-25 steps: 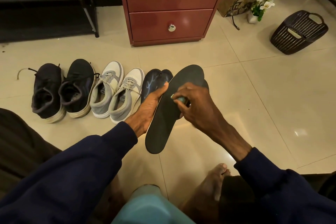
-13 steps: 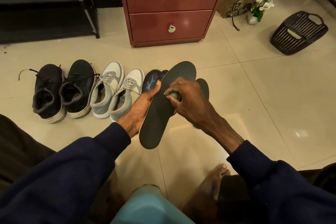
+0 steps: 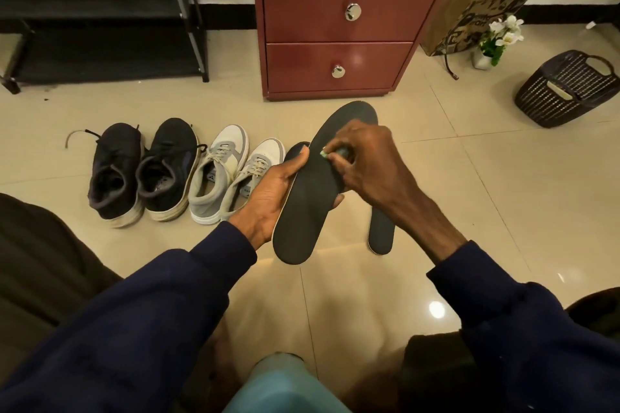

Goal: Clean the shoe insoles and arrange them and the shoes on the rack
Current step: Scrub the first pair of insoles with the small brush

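Looks like the cleaning step, mid-scrub on one insole (image 3: 308,211). Held up off the floor in front of the red cabinet (image 3: 339,3), toe end pointing away. Gripped along its left edge by the left hand (image 3: 271,191), thumb hooked over the top face, fingers wrapped underneath (one fingertip poking out on the far side). Right hand (image 3: 365,161) bunched up tight, pinching a small green scrubber thing (image 3: 327,153) (sponge? cloth? too small to tell) and pressing it onto the upper part of the insole.

Next up, probably: working down the rest of that face toward the heel, with a firm left-hand hold to stop the floppy thing bending away under pressure. Then setting it down and grabbing the second insole (image 3: 380,231), lying flat on the tiles just right of the held one, partly hidden behind the right wrist. One more dark insole (image 3: 295,148) peeking out behind the left thumb.

Rack (image 3: 100,26) way off at the back left, well apart from everything, shelves too dark to make out much. Dark pair (image 3: 167,167) and grey-and-white pair (image 3: 221,171) lined up on the floor left of the hands. So, a fair way to go by the look of it.
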